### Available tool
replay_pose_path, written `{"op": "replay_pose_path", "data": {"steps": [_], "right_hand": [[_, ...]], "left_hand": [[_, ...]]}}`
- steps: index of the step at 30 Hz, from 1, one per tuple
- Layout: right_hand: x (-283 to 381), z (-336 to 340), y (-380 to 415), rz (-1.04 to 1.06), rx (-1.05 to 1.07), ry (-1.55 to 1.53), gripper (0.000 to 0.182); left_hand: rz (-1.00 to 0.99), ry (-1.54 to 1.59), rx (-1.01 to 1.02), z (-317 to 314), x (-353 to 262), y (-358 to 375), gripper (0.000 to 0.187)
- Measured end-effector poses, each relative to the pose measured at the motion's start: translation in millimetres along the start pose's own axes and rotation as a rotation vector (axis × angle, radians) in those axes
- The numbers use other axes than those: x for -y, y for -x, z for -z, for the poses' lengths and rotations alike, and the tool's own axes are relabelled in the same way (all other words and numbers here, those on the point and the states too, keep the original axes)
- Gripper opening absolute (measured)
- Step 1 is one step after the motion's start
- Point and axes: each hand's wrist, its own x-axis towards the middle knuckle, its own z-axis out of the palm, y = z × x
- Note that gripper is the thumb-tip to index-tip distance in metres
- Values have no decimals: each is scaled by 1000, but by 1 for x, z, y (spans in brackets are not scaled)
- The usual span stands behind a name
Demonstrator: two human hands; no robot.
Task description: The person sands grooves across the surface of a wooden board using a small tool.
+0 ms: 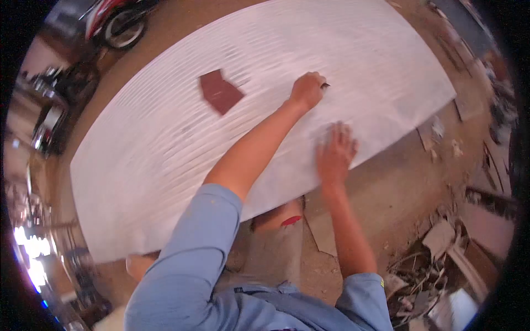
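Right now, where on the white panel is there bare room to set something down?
The white panel is bare left of and below the sandpaper sheet, and along the far edge right of the left hand. The near edge is taken by the right hand; scrap pile crowds the floor.

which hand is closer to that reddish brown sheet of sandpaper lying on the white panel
Left. The left hand, closed on a small dark tool, is just right of the sandpaper, apart from it. The right hand lies flat near the panel edge, farther off.
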Motion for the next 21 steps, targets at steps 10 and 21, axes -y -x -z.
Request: {"op": "replay_pose_path", "data": {"steps": [10, 21], "right_hand": [[-7, -5, 5, 43, -42, -13, 51], [2, -17, 9, 21, -61, 88, 50]], "left_hand": [[212, -267, 69, 304, 196, 371, 10], [713, 456, -765, 411, 147, 486, 20]]}}
